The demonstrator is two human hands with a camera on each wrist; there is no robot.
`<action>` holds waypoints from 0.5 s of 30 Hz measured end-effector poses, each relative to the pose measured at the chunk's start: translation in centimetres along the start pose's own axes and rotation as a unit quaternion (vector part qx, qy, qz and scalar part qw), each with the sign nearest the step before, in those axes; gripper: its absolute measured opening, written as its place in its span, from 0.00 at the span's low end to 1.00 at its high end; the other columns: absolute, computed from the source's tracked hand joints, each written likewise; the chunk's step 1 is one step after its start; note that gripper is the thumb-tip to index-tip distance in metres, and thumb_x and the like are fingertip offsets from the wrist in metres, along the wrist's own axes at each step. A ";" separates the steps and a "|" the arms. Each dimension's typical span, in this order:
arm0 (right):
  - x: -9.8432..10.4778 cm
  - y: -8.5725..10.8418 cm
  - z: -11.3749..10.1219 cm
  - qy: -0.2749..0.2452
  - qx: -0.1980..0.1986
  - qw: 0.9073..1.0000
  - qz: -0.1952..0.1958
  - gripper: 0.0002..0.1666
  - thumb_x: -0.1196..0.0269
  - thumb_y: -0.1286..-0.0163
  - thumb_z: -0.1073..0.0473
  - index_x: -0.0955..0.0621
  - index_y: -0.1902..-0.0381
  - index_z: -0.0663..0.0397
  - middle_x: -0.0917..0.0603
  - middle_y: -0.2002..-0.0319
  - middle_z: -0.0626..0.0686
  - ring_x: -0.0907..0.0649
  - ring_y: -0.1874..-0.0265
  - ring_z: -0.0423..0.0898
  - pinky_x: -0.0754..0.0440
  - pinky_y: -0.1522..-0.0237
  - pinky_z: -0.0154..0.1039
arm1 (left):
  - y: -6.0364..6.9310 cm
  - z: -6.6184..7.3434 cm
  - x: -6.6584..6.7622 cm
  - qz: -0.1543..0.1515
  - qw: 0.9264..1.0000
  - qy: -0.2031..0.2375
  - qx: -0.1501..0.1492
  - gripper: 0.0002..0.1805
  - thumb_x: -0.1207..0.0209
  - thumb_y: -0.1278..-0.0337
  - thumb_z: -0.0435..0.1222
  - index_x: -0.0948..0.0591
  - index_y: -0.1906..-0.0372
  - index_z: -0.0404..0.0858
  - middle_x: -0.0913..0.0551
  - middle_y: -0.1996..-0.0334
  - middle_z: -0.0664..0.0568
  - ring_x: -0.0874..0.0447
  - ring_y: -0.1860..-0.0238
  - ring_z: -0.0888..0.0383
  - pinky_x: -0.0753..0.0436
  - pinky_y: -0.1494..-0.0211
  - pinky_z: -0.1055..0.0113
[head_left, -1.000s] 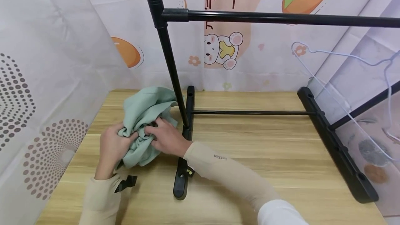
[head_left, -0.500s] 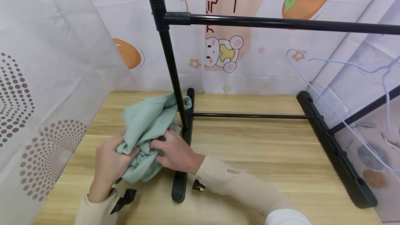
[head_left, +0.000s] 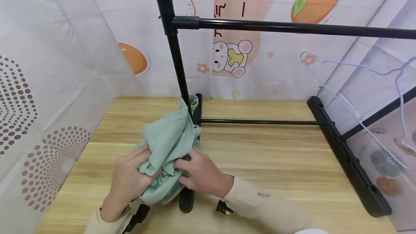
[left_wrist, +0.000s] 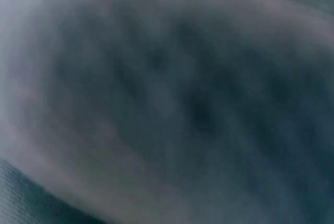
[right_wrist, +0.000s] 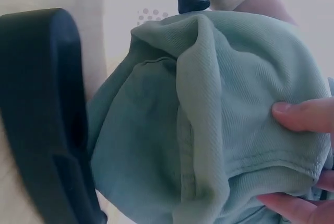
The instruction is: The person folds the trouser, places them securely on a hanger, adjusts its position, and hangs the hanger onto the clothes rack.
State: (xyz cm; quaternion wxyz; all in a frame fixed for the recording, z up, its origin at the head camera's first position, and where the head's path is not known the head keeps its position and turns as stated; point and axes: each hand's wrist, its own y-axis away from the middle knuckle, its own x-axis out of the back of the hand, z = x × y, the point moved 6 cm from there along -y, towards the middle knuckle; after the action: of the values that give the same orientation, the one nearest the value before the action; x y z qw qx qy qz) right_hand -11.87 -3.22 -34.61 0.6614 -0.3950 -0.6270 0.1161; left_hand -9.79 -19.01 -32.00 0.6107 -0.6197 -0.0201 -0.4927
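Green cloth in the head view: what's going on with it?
A person grips the bunched green cloth with both the left hand and the right hand. It is at the foot of the left post of a black rack, which stands on a table. A pale hanger is off to the right, apart from the cloth. The left wrist view is too blurred to add anything.

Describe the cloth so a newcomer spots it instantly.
Find the black rack on the wooden table. By its left upright, the left hand and right hand grip a bunched cloth. Its crumpled, pale green look sets it apart from the black rack and thin hanger.
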 end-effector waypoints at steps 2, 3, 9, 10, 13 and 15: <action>0.2 0.4 0.3 -0.005 -0.001 1.000 0.004 0.13 0.28 0.51 0.63 0.21 0.69 0.47 0.23 0.64 0.50 0.24 0.61 0.44 0.22 0.56 0.34 | -0.2 0.3 -0.4 -0.005 1.000 0.004 -0.012 0.13 0.32 0.73 0.33 0.15 0.72 0.35 0.13 0.68 0.46 0.14 0.75 0.55 0.18 0.74 0.66; 0.3 0.6 0.5 -0.008 0.000 1.000 0.006 0.13 0.28 0.50 0.63 0.22 0.69 0.47 0.23 0.64 0.50 0.24 0.61 0.44 0.22 0.56 0.34 | -0.4 0.5 -0.6 -0.006 1.000 0.006 -0.018 0.11 0.33 0.72 0.32 0.15 0.73 0.36 0.13 0.69 0.47 0.16 0.77 0.57 0.19 0.75 0.67; 1.2 2.1 1.3 -0.025 0.003 0.999 0.034 0.14 0.29 0.53 0.65 0.23 0.72 0.48 0.24 0.66 0.49 0.25 0.63 0.42 0.22 0.58 0.33 | -1.3 1.7 -1.8 -0.010 0.998 0.026 -0.056 0.07 0.36 0.71 0.29 0.19 0.78 0.40 0.19 0.74 0.54 0.27 0.79 0.65 0.25 0.78 0.73; 1.3 2.3 1.5 -0.026 0.002 0.999 0.040 0.14 0.29 0.54 0.66 0.23 0.72 0.48 0.24 0.66 0.49 0.25 0.63 0.43 0.22 0.59 0.33 | -1.5 1.8 -2.1 -0.013 0.998 0.028 -0.060 0.07 0.36 0.70 0.29 0.19 0.78 0.41 0.19 0.74 0.55 0.27 0.78 0.65 0.24 0.77 0.73; 1.5 3.1 1.9 -0.029 -0.003 0.998 0.054 0.16 0.28 0.57 0.66 0.23 0.72 0.49 0.24 0.65 0.50 0.24 0.63 0.43 0.21 0.59 0.34 | -1.7 2.0 -2.9 -0.022 0.997 0.031 -0.070 0.09 0.35 0.72 0.28 0.18 0.75 0.41 0.18 0.73 0.55 0.24 0.76 0.64 0.22 0.75 0.71; 1.6 3.5 2.1 -0.032 -0.004 0.998 0.055 0.16 0.27 0.58 0.66 0.22 0.72 0.50 0.24 0.64 0.51 0.23 0.62 0.44 0.21 0.59 0.34 | -1.8 2.1 -3.4 -0.030 0.996 0.035 -0.073 0.10 0.35 0.71 0.29 0.17 0.74 0.41 0.17 0.73 0.56 0.23 0.76 0.64 0.22 0.74 0.71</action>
State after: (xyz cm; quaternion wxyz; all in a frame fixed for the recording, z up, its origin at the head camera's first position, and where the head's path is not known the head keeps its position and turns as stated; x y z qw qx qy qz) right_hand -12.34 0.89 -35.99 0.6319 -0.4281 -0.6254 0.1624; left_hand -11.41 -14.97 -32.34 0.5489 -0.6442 0.0182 -0.5323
